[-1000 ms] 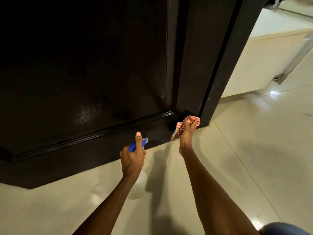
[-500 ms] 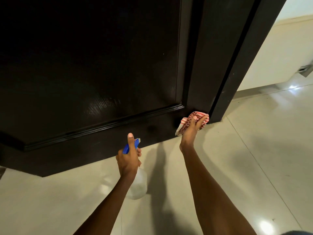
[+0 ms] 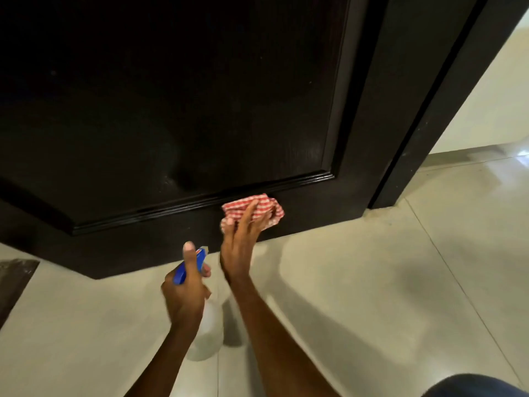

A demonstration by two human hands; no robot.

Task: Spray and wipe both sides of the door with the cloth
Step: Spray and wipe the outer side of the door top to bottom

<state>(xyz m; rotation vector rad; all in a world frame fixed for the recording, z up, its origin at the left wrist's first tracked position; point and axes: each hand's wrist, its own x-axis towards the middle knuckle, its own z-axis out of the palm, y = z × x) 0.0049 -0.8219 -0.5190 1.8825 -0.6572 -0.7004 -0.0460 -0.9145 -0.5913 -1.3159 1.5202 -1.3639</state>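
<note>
Two bare hands work low on a dark door (image 3: 177,110), close to the pale tiled floor (image 3: 357,296). Right hand (image 3: 239,247) presses a bunched red-and-white checked cloth (image 3: 257,209) against the door's bottom rail, just under the raised moulding (image 3: 200,200) that frames the lower panel. Its fingers (image 3: 247,214) lie fairly straight and spread over the cloth, flattening it on the wood rather than curling round it; the thumb side is turned away and hard to read.

Left hand (image 3: 184,296) grips a spray bottle (image 3: 207,330) just beside the right wrist. The bottle has a blue trigger head (image 3: 191,266) and a whitish, translucent body that hangs below the fist, above the floor. The index finger is stretched along the top of the blue head, the other fingers curled round the neck, and the nozzle points at the door's bottom rail, near it but apart from it.

To the right of the door stands the dark door frame (image 3: 446,110), its foot meeting the tiles. Beyond it shows a light wall (image 3: 492,110). At the left edge a dark mat (image 3: 14,282) lies on the floor. A patch of blue cloth (image 3: 472,386), perhaps the person's clothing, fills the lower right corner
</note>
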